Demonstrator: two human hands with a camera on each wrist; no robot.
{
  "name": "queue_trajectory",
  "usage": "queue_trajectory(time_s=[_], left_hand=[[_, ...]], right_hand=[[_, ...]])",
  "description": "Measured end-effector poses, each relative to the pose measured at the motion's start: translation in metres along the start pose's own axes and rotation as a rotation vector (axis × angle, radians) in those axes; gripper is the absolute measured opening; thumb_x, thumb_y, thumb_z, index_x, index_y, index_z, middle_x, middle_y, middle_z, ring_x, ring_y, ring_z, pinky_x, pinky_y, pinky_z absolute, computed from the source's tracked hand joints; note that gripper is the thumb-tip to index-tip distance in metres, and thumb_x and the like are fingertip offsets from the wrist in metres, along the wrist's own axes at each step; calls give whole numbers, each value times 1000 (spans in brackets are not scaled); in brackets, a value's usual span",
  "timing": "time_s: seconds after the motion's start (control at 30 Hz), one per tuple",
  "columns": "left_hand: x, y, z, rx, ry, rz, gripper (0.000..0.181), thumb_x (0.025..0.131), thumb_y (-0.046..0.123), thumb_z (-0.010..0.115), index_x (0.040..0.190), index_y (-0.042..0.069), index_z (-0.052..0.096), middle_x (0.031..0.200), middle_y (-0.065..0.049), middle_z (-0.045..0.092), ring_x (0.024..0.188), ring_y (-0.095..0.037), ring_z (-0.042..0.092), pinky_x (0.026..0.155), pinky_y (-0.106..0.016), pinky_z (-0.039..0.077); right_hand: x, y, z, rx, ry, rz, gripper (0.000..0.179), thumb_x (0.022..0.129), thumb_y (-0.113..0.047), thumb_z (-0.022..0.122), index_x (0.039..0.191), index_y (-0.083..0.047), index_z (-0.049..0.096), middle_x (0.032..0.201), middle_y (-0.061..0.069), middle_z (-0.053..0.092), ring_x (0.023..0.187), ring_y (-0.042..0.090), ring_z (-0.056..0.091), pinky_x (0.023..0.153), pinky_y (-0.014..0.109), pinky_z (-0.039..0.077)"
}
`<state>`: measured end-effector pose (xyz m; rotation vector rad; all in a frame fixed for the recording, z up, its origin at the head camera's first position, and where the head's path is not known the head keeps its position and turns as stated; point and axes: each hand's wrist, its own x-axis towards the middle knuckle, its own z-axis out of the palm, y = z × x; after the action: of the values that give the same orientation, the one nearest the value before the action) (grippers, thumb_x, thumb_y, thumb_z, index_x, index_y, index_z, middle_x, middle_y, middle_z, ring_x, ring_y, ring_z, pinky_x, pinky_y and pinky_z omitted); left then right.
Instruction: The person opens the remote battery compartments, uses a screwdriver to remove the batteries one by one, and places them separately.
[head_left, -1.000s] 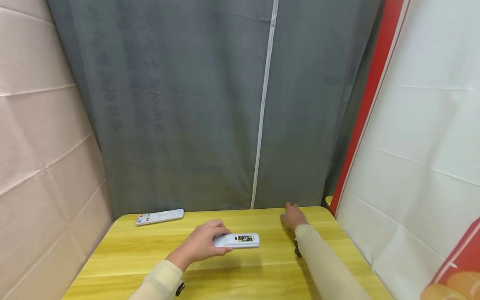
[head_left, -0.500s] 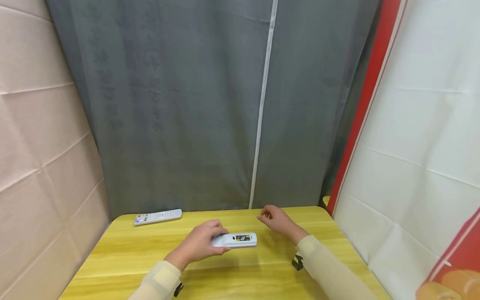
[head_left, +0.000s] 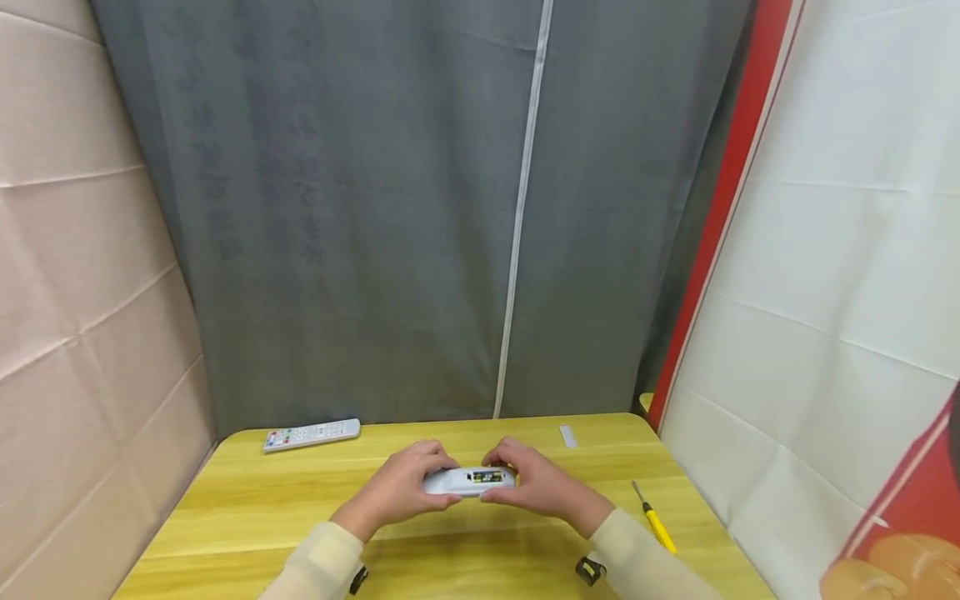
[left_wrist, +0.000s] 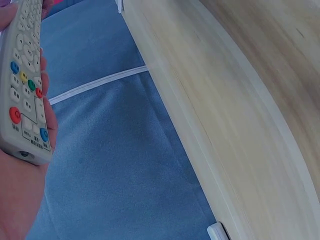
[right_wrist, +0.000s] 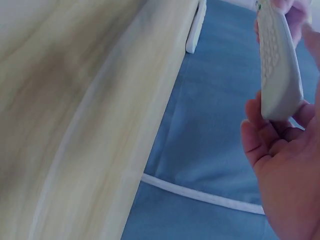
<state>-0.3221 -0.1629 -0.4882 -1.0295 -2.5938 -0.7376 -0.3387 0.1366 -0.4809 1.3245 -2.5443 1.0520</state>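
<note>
A white remote control (head_left: pixel 453 481) is held level above the table, its back with the battery compartment (head_left: pixel 486 477) facing up. Batteries show in the uncovered compartment. My left hand (head_left: pixel 405 485) grips its left end between thumb and fingers. The other end is pinched by my right hand (head_left: pixel 536 483). From the left wrist, the button side of the remote (left_wrist: pixel 26 80) shows, with coloured keys. In the right wrist view, curled fingers (right_wrist: pixel 265 132) lie around the remote's rounded end (right_wrist: pixel 281 97). A small white cover-like piece (head_left: pixel 567 435) lies on the table beyond my right hand.
Another remote (head_left: pixel 311 435) lies buttons up at the table's back left. A yellow-handled screwdriver (head_left: pixel 657 525) lies at the right, beside my right sleeve. Behind the yellow wood-grain table (head_left: pixel 247 517) hangs a grey curtain (head_left: pixel 360 250). White sheeting (head_left: pixel 810 292) borders the right side.
From the table's back right, my right hand has come left and taken hold of the remote's right end. The white piece and screwdriver are now uncovered. My left hand keeps its grip.
</note>
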Motion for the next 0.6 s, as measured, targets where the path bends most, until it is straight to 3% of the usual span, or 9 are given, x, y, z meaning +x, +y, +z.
queue_trajectory(time_s=[0.27, 0.6], left_hand=[[3, -1, 6, 36, 23, 48, 33, 94, 47, 89, 119, 28, 81, 103, 19, 61, 91, -3, 56, 74, -22, 49], [6, 1, 5, 41, 8, 30, 34, 94, 46, 89, 120, 26, 81, 104, 18, 61, 92, -3, 56, 75, -23, 49]], right_hand=[[1, -2, 9, -85, 9, -30, 41, 95, -35, 91, 126, -15, 73, 114, -7, 62, 100, 7, 61, 88, 27, 56], [3, 1, 12, -115, 16, -23, 38, 97, -32, 90, 126, -14, 72, 115, -6, 61, 100, 7, 60, 88, 27, 56]])
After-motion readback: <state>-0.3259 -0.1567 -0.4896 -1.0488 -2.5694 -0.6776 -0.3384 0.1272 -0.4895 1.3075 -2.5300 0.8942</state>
